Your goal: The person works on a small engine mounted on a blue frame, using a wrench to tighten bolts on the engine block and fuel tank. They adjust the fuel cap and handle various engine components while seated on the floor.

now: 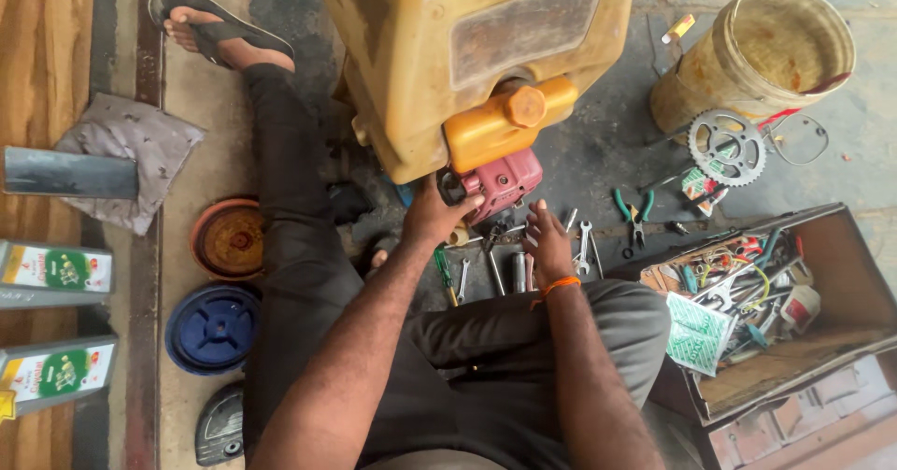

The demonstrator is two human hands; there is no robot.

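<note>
I sit on the floor in front of a yellow tank machine (439,49) with an orange cap (509,115) and a small red engine (502,182) under it. My left hand (432,216) grips the lower left side of the red engine. With its fingers spread, my right hand (547,243) hovers over loose wrenches and sockets (509,264) on the floor just below the engine; an orange thread is on its wrist. It holds nothing that I can see.
An open wooden toolbox (822,339) full of tools stands at right. Behind it are a yellowed bucket (761,54), a sprocket (726,146) and green-handled pliers (634,213). Left of my leg lie a rusty round lid (229,238), a blue lid (213,328) and oil cans (54,269).
</note>
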